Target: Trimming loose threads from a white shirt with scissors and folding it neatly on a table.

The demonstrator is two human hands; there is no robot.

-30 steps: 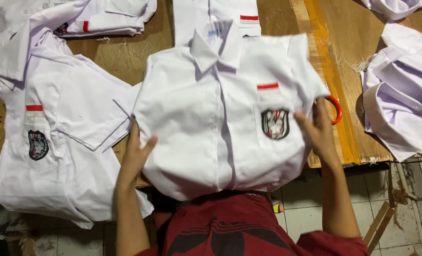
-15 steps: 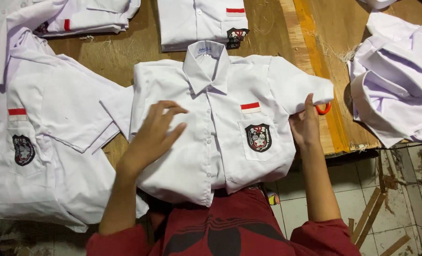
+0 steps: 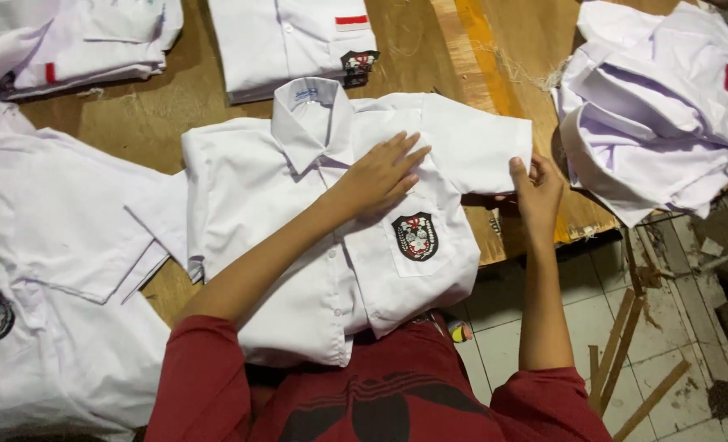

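Spanning the whole view, a worn wooden table (image 3: pixel 159 123) carries white school shirts in several states, seen from above the person working at its near edge. Largest among them is an unfolded shirt (image 3: pixel 53 270) spread at the far left, its dark chest badge showing near the frame's edge. At the far right sits a loose heap of white shirts (image 3: pixel 658 115), crumpled and partly hanging over the table's corner. At centre lies the white short-sleeved shirt (image 3: pixel 298 245) in hand, face up, buttoned, collar pointing away from the person and its lower hem hanging off the table toward a red top (image 3: pixel 380 393) worn by the person. Two folded shirts rest along the far edge, one (image 3: pixel 294 41) just beyond the centre shirt's collar, another (image 3: pixel 85 41) at upper left. The left hand (image 3: pixel 380 176) lies flat and open on the centre shirt's chest, fingers spread and pressing the cloth just above the pocket, gripping nothing. The right hand (image 3: pixel 536 192) reaches to the end of the shirt's sleeve at the table's edge, thumb on top and fingers curled beneath, pinching the sleeve hem. A black, red and white badge (image 3: pixel 415 236) sits on the pocket, just below the left hand. Below the table, pale floor tiles (image 3: pixel 503 344) hold a few thin wooden strips (image 3: pixel 617 360).
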